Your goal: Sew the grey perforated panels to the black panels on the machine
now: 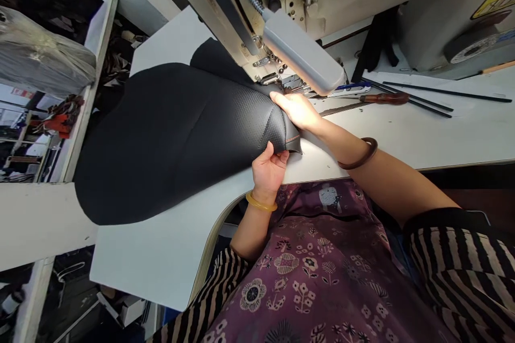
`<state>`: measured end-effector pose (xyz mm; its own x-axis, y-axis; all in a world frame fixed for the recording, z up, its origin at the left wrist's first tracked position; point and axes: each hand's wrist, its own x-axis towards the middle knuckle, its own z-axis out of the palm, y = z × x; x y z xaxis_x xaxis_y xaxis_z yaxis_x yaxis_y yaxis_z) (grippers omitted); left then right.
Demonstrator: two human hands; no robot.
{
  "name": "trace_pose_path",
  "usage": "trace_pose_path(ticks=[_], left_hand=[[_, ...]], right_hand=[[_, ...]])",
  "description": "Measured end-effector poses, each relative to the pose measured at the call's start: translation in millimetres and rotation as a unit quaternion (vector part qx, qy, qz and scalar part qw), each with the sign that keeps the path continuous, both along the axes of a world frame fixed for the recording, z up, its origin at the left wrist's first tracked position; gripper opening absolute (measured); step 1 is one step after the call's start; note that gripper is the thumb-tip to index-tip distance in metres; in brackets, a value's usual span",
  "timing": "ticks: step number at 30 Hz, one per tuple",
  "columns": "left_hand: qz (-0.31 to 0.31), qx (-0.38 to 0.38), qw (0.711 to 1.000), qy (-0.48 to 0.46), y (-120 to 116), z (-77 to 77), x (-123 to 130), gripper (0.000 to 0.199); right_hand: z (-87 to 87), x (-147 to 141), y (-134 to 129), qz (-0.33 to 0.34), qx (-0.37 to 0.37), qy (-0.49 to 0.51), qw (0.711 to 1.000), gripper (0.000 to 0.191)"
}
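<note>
1. At left, the broad, rounded end of a black panel [161, 134] spreads across a smooth white table [148, 262]. It looks like padded synthetic leather: probably light, soft and bendable, slightly slippery, easier to crease than break.
2. Toward the middle, a curved seam crosses its matte face, then a patch of tiny perforations catches the light.
3. Your left hand [269, 171] pinches the near edge, thumb above, fingers curled against the rim; this seems a sound place to hold.
4. By the narrow right end, with its short red stitch line, your right hand [300, 112] lies against the panel, thumb extended; its other fingers are hidden, so you cannot tell whether they grip.
5. Farther right rests a wooden-handled tool [386, 98].
</note>
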<state>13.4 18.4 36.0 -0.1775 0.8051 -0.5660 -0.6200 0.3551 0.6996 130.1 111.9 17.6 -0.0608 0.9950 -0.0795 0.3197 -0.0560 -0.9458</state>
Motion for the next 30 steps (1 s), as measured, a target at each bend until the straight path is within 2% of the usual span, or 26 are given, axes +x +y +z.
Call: trace_pose_path(ticks=[4,5,6,7,8,9,10,11,12,13,14,15,16,17,19,22,25,27,30], left_hand=[[-0.050,0.026,0.996,0.072,-19,-6.5,-18,0.009],[-0.097,0.040,0.990,0.092,-28,-4.2,-23,0.013],[-0.171,0.060,0.977,0.111,-38,0.7,-27,0.021],[-0.274,0.088,0.948,0.134,-48,8.3,-30,0.028],[-0.388,0.124,0.899,0.162,-57,18.1,-32,0.032],[-0.490,0.173,0.830,0.205,-63,29.4,-32,0.031],[-0.558,0.225,0.753,0.265,-67,41.1,-32,0.025],[-0.562,0.275,0.700,0.343,-66,51.7,-32,0.019],[-0.522,0.313,0.668,0.428,-62,60.3,-31,0.014],[-0.463,0.332,0.648,0.506,-54,65.7,-30,0.015],[-0.405,0.338,0.632,0.567,-43,67.8,-31,0.021],[-0.374,0.337,0.612,0.609,-32,66.5,-32,0.034],[-0.371,0.333,0.588,0.637,-22,62.5,-33,0.047],[-0.383,0.331,0.561,0.655,-12,56.6,-36,0.058],[-0.412,0.326,0.514,0.678,-2,42.6,-42,0.064],[-0.411,0.331,0.485,0.697,-2,26.3,-50,0.063],[-0.381,0.351,0.451,0.727,-10,19.3,-55,0.065],[-0.347,0.369,0.396,0.766,-15,17.2,-56,0.062],[-0.294,0.391,0.309,0.815,-20,14.0,-54,0.056]], right_hand=[[3.0,-1,-5,0.034,-0.009,-0.124,0.992,0.040],[3.6,-2,-7,0.042,-0.002,-0.161,0.986,0.041],[4.3,-4,-9,0.049,0.004,-0.190,0.981,0.043],[4.9,-5,-10,0.055,0.009,-0.205,0.977,0.044],[5.7,-6,-12,0.060,0.013,-0.211,0.976,0.045],[6.6,-7,-13,0.065,0.013,-0.211,0.975,0.045],[7.5,-7,-14,0.067,0.012,-0.210,0.975,0.045],[8.3,-7,-15,0.067,0.008,-0.205,0.976,0.044],[8.8,-7,-15,0.064,0.005,-0.191,0.979,0.042],[9.1,-6,-16,0.060,0.003,-0.170,0.984,0.040],[8.9,-5,-16,0.056,0.002,-0.146,0.988,0.036],[8.2,-5,-17,0.053,0.002,-0.119,0.991,0.033],[7.0,-4,-17,0.051,0.004,-0.089,0.995,0.031],[5.5,-4,-16,0.050,0.007,-0.061,0.997,0.029],[2.3,-6,-16,0.049,0.007,-0.007,0.999,0.029],[-0.8,-10,-15,0.045,-0.026,0.108,0.993,0.030],[-0.7,-14,-17,0.045,-0.105,0.253,0.961,0.031],[0.6,-15,-19,0.049,-0.140,0.304,0.941,0.033],[4.2,-15,-22,0.048,-0.147,0.325,0.933,0.034]])
